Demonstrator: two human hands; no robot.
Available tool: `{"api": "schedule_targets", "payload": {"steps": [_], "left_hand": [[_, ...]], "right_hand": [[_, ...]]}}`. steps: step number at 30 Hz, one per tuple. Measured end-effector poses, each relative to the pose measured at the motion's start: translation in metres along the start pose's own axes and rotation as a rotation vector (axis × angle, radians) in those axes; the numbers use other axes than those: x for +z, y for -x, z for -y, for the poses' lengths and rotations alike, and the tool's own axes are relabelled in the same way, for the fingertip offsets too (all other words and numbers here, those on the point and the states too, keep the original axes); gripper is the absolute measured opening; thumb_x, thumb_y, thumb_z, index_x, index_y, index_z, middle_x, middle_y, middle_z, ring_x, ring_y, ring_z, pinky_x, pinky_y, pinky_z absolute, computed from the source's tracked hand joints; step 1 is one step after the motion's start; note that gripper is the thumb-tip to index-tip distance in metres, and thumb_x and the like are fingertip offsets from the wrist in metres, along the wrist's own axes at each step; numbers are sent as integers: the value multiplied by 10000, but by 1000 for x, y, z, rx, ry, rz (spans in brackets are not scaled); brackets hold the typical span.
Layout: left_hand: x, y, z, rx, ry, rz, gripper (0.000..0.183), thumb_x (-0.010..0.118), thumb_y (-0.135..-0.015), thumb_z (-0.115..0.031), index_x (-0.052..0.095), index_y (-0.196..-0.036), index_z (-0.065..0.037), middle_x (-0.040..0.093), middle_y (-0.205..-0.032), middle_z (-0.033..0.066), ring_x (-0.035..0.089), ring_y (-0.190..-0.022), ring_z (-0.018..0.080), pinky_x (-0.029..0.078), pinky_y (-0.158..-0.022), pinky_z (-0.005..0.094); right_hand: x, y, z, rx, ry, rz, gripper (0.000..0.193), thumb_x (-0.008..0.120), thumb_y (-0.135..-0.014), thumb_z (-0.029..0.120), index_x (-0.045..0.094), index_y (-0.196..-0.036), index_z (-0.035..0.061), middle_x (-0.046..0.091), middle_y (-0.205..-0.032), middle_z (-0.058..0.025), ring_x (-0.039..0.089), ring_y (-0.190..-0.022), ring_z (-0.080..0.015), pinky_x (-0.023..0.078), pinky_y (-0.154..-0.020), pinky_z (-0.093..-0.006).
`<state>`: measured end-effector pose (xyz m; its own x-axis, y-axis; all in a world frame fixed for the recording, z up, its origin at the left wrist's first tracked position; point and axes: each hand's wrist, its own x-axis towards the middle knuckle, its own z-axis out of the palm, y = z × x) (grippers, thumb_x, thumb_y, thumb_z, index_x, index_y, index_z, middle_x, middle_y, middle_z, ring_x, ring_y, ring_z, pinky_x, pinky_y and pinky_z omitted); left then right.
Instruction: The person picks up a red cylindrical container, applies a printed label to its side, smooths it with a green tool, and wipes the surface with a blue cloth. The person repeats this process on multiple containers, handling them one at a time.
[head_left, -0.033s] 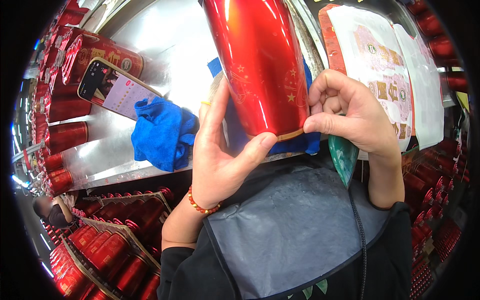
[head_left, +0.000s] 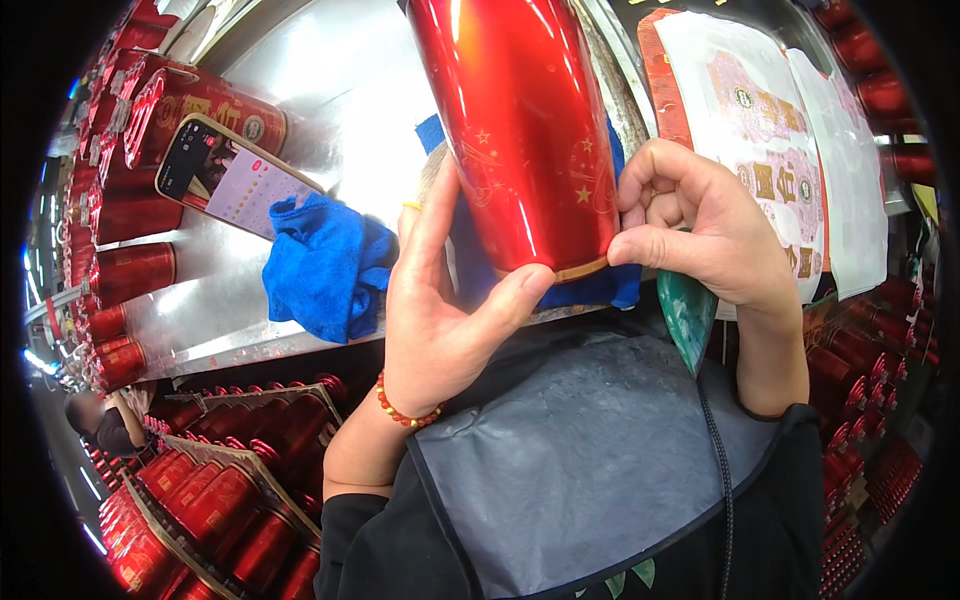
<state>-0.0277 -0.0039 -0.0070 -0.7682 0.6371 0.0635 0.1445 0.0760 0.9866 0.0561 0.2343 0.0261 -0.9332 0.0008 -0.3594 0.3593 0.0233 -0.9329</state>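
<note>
A glossy red canister (head_left: 535, 140) with gold stars and fine gold lines lies in front of me, its gold-rimmed end toward me. Under it is a spread blue cloth (head_left: 625, 287). My left hand (head_left: 450, 290) is against its left side, thumb on the near rim and fingers reaching underneath. My right hand (head_left: 700, 225) is closed, thumb and curled fingertips pressing the right side just above the rim. Whether a small piece sits between those fingertips cannot be made out. Beside my left hand lies a crumpled blue cloth (head_left: 325, 265).
A lit phone (head_left: 235, 180) leans against a red canister (head_left: 265, 120) on the metal table (head_left: 200, 310). Sheets of printed decals (head_left: 770, 130) lie to the right. A green pendant (head_left: 686, 315) hangs below my right hand. Boxed red canisters (head_left: 215, 500) stand lower left; a person (head_left: 105, 425) is beyond.
</note>
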Motion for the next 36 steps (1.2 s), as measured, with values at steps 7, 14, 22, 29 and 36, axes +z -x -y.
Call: {"api": "schedule_targets", "payload": {"steps": [7,14,22,29,36], "left_hand": [[-1,-1,2,16,-57,-4,893,823,-842,-187,339,-1556,42,493,-1452,176,465,-1310,264,339,-1130,382],[-2,0,0,12,-85,0,910,836,-835,-207,339,-1556,41,487,-1460,175,472,-1284,258,349,-1115,382],[-6,15,10,161,-71,-129,794,799,-862,-181,410,-1522,32,415,-1547,198,399,-1440,309,294,-1200,416],[-6,19,7,150,-29,-127,595,666,-930,-93,468,-1481,12,461,-1517,165,434,-1412,272,344,-1159,408],[10,7,3,67,-4,-106,868,777,-854,-127,298,-1566,10,369,-1505,158,434,-1355,269,347,-1154,423]], "right_hand": [[3,-1,-5,-47,-34,-36,303,843,-839,95,571,-961,37,569,-790,45,496,-631,22,364,-558,-162],[4,-2,-9,-80,-56,-46,318,868,-832,136,578,-925,47,560,-778,56,469,-591,38,333,-526,-158],[-41,-18,3,-164,87,7,265,751,-922,184,623,-1089,22,673,-883,-19,606,-670,-24,477,-614,-162],[-48,-59,23,-181,238,-44,643,673,-974,462,553,-1388,-16,699,-1014,-86,573,-528,-25,447,-495,-141],[-35,-65,29,-165,189,23,726,732,-942,431,495,-1435,-46,672,-1030,-69,598,-616,-49,514,-577,-187]]}}
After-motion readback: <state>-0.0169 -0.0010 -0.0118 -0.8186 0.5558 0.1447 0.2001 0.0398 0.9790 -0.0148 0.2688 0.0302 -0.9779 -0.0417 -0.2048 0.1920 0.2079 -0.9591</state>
